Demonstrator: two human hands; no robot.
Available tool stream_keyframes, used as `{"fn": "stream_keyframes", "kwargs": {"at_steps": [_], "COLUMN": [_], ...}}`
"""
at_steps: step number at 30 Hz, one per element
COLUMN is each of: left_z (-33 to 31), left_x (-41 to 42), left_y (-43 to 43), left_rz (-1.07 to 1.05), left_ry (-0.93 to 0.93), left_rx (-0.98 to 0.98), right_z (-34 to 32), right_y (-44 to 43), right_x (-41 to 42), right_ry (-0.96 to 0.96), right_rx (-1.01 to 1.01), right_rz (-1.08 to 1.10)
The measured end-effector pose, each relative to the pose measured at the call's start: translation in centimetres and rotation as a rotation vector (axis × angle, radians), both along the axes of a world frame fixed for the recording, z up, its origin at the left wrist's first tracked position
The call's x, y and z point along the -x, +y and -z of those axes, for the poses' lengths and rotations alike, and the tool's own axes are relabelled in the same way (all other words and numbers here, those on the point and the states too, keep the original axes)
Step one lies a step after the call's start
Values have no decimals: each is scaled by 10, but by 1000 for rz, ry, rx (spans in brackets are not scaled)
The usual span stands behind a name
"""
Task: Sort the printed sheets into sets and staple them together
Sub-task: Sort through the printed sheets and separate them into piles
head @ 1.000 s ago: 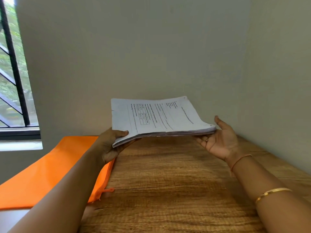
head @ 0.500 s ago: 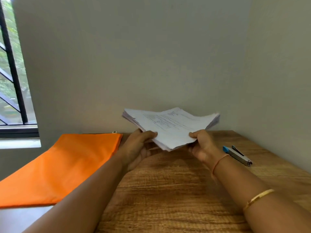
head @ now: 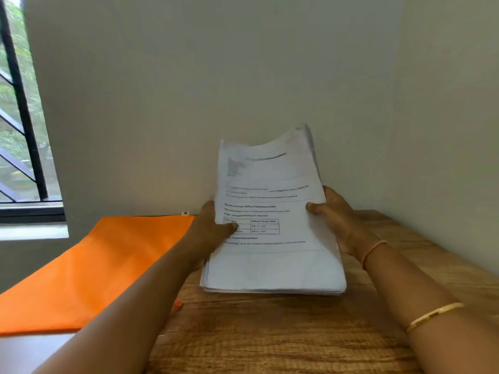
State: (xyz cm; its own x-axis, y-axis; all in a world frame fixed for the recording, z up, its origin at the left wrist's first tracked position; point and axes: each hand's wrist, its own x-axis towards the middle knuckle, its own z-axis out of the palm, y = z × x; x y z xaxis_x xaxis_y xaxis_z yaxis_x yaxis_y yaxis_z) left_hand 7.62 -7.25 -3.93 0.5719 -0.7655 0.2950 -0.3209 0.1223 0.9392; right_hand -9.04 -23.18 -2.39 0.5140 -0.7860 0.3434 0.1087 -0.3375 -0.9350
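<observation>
Since half a second ago the stack of sheets (head: pixel 272 225) has swung from lying nearly flat between the hands to standing close to upright, its bottom edge now down on or just above the wooden surface (head: pixel 270 333); I cannot tell whether it touches. A stapler that showed to the right of the hands then is out of sight now.

Nearest, both forearms reach in, the right one wearing a gold bangle (head: pixel 434 315) and a thin band at the wrist. Further out, the left hand (head: pixel 209 229) grips the left edge of the stack, thumb pressed on the printed face beside a small table, fingers hidden behind the paper. The right hand (head: pixel 341 225) clasps the right edge the same way, thumb in front, fingers wrapped behind. Both are closed on the stack.

To the left lies an orange folder (head: pixel 86 268) flat on the surface, reaching back to the wall below the window (head: pixel 21 117).

Judging by its thickness, the stack is many loose sheets: light enough, but floppy and slippery, and its top corners already curl back. Holding both long edges around mid-height suits squaring it up on the surface; peeling off sets will call for a thumb sliding sheets from one corner.
</observation>
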Motion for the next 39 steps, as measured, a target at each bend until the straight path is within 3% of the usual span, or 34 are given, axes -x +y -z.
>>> {"fn": "stream_keyframes", "kwargs": {"at_steps": [3, 8, 11, 16, 21, 24, 26, 28, 33, 39], "left_z": [-1, -2, 5, 24, 18, 6, 0, -2, 4, 6], "left_x": [8, 18, 13, 2, 4, 4, -2, -5, 1, -7], "left_y": [-1, -4, -8, -12, -10, 0, 6, 11, 8, 1], "left_rz": [-192, -202, -217, -182, -153, 31, 233, 359, 308, 80], "left_ry": [-266, -355, -371, -302, -219, 160, 415, 521, 445, 386], "left_rx": [157, 404, 403, 200, 196, 251, 230, 154, -19, 40], "right_z": [-6, -23, -20, 14, 19, 14, 10, 8, 12, 12], "right_y": [7, 20, 21, 11, 9, 7, 6, 4, 1, -1], "right_x": [0, 4, 2, -10, -11, -7, -2, 3, 2, -2], "right_ry": [-55, -260, -289, -181, -204, -186, -219, -199, 6, 172], "right_rx": [163, 290, 277, 92, 55, -6, -158, -254, -186, -125], "right_rz": [59, 73, 54, 30, 43, 25, -92, -181, -130, -5]}}
